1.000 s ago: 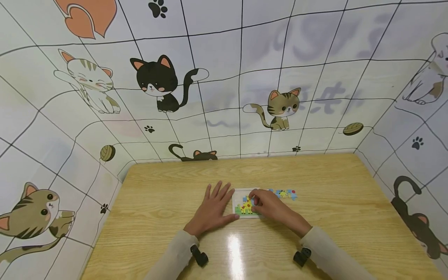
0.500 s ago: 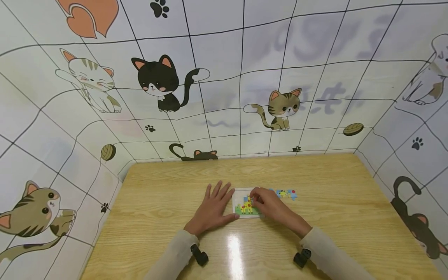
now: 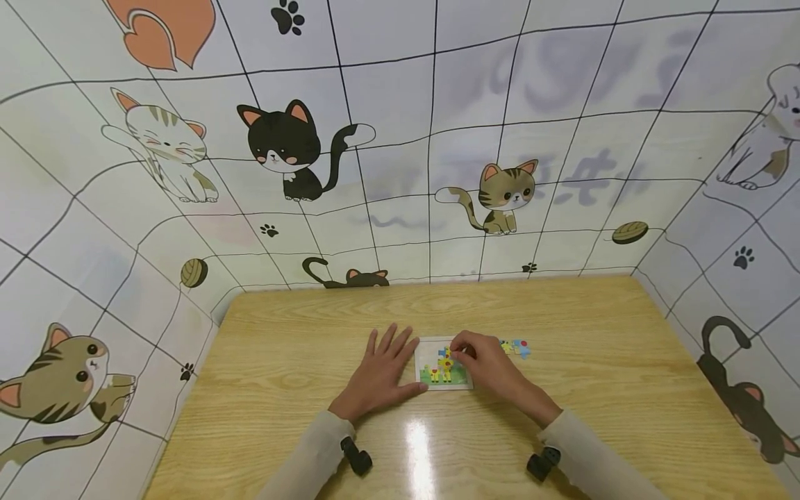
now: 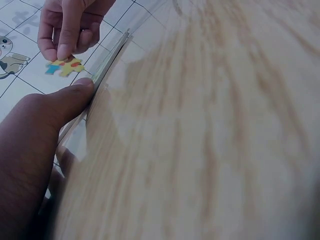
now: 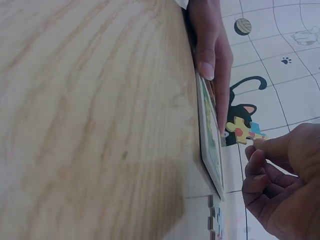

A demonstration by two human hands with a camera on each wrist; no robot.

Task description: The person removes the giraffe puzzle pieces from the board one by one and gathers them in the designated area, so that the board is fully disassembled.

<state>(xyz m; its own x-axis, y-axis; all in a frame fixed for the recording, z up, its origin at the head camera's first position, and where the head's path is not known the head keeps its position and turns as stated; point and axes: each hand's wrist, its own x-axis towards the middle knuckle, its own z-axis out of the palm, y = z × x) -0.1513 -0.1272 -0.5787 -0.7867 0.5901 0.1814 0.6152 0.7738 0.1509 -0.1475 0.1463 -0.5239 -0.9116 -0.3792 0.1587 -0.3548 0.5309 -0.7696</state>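
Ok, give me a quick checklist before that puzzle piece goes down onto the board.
1. Puzzle piece pinched in the right hand: ok.
2. Piece lifted clear of the puzzle board: ok, both wrist views show a gap.
3. Left hand lies flat with its thumb against the board's edge: ok.
4. Piece turned to match its slot: cannot tell.
5. Open slot visible under the piece: cannot tell, fingers hide it.
6. Spare pieces lie apart on the table: ok.

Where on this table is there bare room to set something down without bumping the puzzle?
The wooden table is bare left of the left hand, along the far edge by the cat-print wall, and right of the loose puzzle pieces. The middle is crowded: the puzzle board, the right hand pinching a puzzle piece.
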